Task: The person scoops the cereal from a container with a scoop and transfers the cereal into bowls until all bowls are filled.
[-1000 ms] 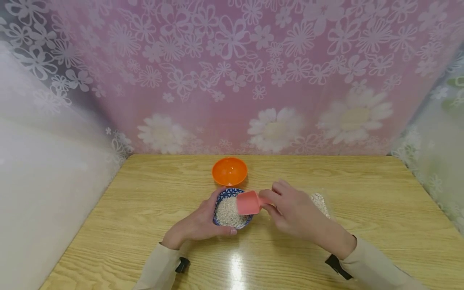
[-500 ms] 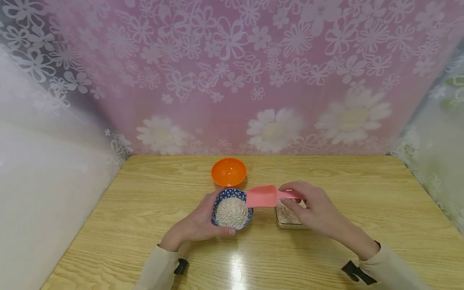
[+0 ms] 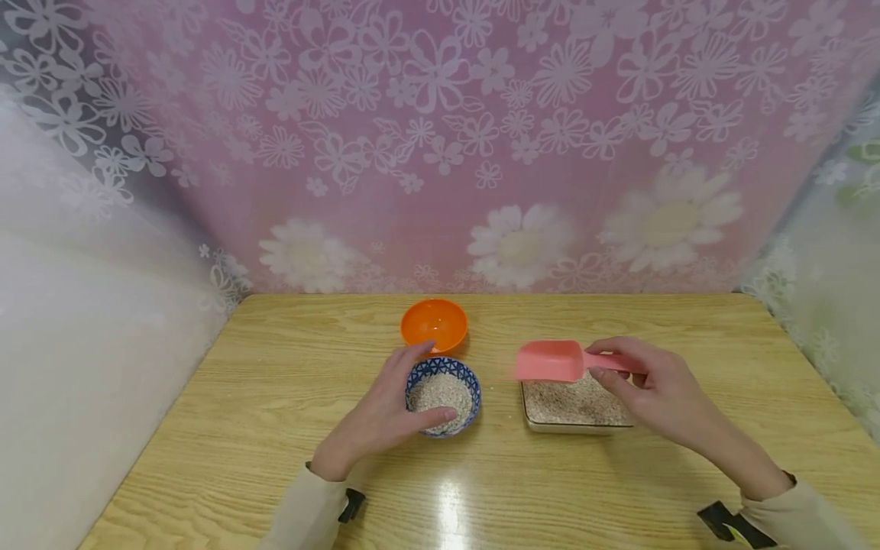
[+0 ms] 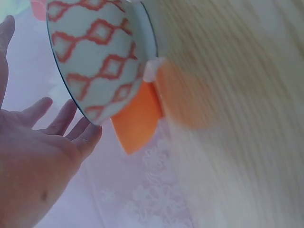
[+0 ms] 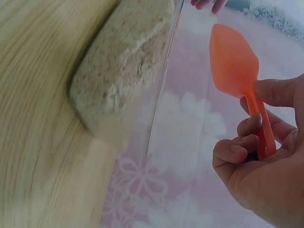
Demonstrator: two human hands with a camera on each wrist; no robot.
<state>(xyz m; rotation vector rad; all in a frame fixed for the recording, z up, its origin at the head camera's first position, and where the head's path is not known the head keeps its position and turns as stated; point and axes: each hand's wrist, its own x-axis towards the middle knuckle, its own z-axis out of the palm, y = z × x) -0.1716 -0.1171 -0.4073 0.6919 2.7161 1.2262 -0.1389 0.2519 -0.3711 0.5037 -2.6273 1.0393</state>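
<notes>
My left hand (image 3: 385, 416) is spread at the left side of a blue-patterned bowl (image 3: 474, 382) full of pale oat-like flakes (image 3: 440, 397). The left wrist view shows the bowl's outside (image 4: 97, 52), white with orange-red diamonds. There the fingers are relaxed near the rim; whether they touch it I cannot tell. My right hand (image 3: 660, 389) grips the handle of a pink scoop (image 3: 550, 360). That scoop hangs above the left back part of a clear rectangular container (image 3: 577, 429) that holds brownish flakes (image 5: 128, 57). No flakes show in the scoop.
An orange bowl (image 3: 435, 325) stands just behind the patterned bowl. A few crumbs lie on the wooden table (image 3: 275, 382) between bowl and container. A pink flowered curtain (image 3: 412, 191) hangs at the table's back edge.
My right hand has carried the scoop from above the patterned bowl rightward to the container. My left hand has let go of the bowl and lifted its fingers from the rim.
</notes>
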